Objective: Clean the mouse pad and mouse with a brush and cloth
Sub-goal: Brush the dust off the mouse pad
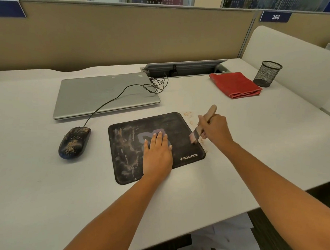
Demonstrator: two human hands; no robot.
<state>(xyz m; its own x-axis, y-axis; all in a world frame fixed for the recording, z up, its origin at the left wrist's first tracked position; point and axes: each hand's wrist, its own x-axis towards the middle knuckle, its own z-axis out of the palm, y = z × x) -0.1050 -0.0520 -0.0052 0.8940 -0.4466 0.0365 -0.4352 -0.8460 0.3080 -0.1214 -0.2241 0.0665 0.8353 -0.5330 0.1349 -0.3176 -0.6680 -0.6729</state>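
Note:
A black mouse pad point(186, 129) lies on the white desk, smeared with tan dust on its left half. My left hand point(157, 153) presses flat on the pad's middle, fingers together, holding nothing. My right hand point(215, 130) grips a wooden-handled brush point(195, 136) whose bristles touch the pad's right edge. Tan crumbs point(187, 114) lie on the desk just beyond the pad's right side. A black wired mouse point(73, 142), speckled with tan dust, sits left of the pad. A folded red cloth point(236, 84) rests at the back right.
A closed silver laptop point(97, 95) lies behind the pad, with the mouse cable looping over it to an open cable tray point(183, 70). A black mesh pen cup point(267, 73) stands by the cloth. The desk's front edge point(232, 218) runs diagonally at lower right.

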